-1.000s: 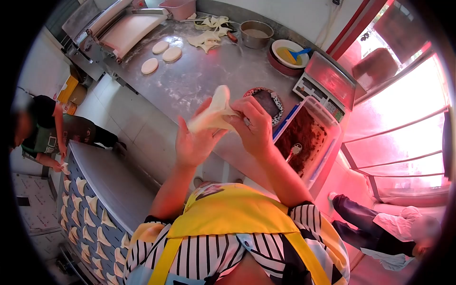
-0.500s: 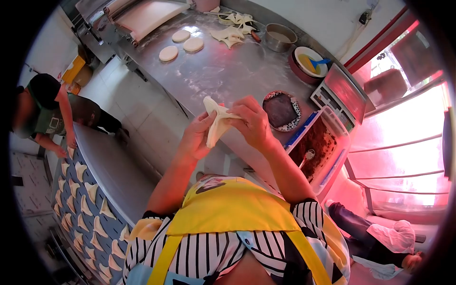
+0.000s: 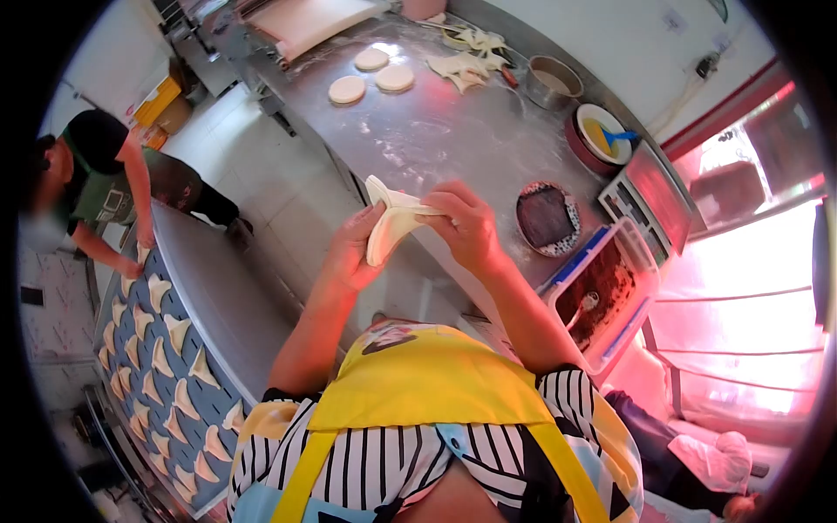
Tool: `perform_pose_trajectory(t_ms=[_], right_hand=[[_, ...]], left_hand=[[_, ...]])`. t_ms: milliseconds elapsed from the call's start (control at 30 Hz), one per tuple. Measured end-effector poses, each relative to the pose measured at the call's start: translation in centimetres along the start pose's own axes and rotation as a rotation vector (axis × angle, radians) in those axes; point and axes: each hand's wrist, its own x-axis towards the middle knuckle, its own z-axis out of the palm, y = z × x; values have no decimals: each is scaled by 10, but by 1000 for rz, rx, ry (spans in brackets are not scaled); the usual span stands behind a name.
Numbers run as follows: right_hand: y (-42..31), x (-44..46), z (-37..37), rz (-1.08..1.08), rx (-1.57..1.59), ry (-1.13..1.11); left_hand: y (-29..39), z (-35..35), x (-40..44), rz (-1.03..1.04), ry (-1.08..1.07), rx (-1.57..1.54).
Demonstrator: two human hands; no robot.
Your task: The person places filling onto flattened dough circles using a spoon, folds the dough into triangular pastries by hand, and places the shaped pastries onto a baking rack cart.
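Observation:
A folded, three-cornered piece of pale dough (image 3: pixel 391 228) is held up between both hands, in front of the yellow apron. My left hand (image 3: pixel 347 248) closes on its left side, with the thumb near the upper corner. My right hand (image 3: pixel 466 225) pinches the right corner between thumb and fingers. Whether there is filling inside the dough cannot be seen. Beyond the hands, dough rounds (image 3: pixel 395 78) lie on the floured steel table (image 3: pixel 410 144). To the right of my right hand is a clear tub (image 3: pixel 647 261) of dark brown filling (image 3: pixel 610 283) with a spoon in it.
Shaped dough pieces fill a dark tray (image 3: pixel 196 397) at left, where a co-worker's hands (image 3: pixel 135 261) touch one. A patterned plate (image 3: pixel 547 218), a scale (image 3: pixel 632 205), a bowl with a blue brush (image 3: pixel 603 133), a metal pan (image 3: pixel 554 81) and dough scraps (image 3: pixel 466 68) stand along the table's right and back.
The camera view has turned, so the table and tub appear farther right. Both hands still hold the dough, which is tilted slightly differently. The co-worker leans over the tray.

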Motion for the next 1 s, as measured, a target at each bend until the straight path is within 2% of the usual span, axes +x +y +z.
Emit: perform_pose_trajectory(t_ms=[100, 167, 233, 300, 400, 500, 600, 700, 733, 867, 933, 1000], right_hand=[[3, -2, 8, 104, -83, -90], [-3, 2, 14, 244, 14, -129], [-3, 7, 26, 283, 168, -115], [-2, 9, 36, 272, 112, -205], [-4, 16, 60, 195, 197, -137], [1, 16, 67, 168, 81, -264], [2, 23, 72, 126, 109, -297], [2, 24, 77, 199, 244, -489], [14, 24, 76, 135, 224, -599], [18, 36, 81, 384, 625, -682], [14, 42, 86, 634, 815, -793], [28, 36, 101, 690, 1008, -961]], left_hand=[[9, -23, -9, 666, -187, 1300], [7, -37, -12, 390, -105, 720], [10, -44, -11, 109, 11, -120], [19, -46, -20, 119, 65, -70], [31, -53, -36, 157, 152, -100], [36, -54, -47, 239, 183, -76], [31, -55, -56, 278, 270, -77], [28, -66, -68, 288, 344, -55], [24, -68, -72, 281, 367, -52], [15, -67, -92, 181, 244, -55], [8, -65, -98, 92, 102, -100], [3, -53, -100, 36, 67, -57]])
